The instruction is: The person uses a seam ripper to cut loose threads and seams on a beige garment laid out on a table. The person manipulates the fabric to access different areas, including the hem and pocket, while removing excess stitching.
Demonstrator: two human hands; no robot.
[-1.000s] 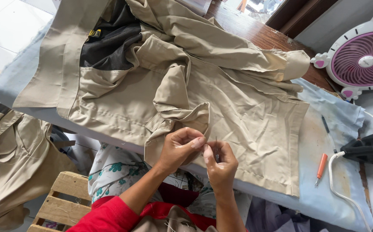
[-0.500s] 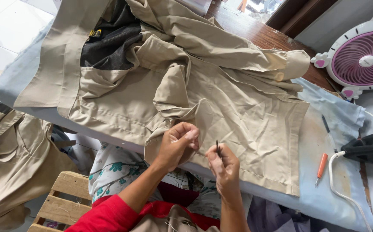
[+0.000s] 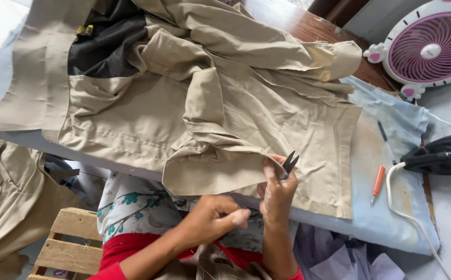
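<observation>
Right now my right hand (image 3: 277, 194) is at the counter's near edge, its grip closed around small black thread snips (image 3: 289, 163) whose blades point up and open, while the thumb touches the folded hem of the beige cotton garment (image 3: 225, 109). That garment lies spread and rumpled over the pale blue padded counter (image 3: 386, 212), its lower flap hanging just over the edge. My left hand (image 3: 212, 220) sits lower, off the cloth, fingers pinched together; whether they hold a thread, I cannot tell. An orange pen-like tool (image 3: 378, 181) lies on the padding to the right, near a black iron (image 3: 443, 154) with a white cord (image 3: 407, 212). A pink and white fan (image 3: 428, 46) stands beyond.
</observation>
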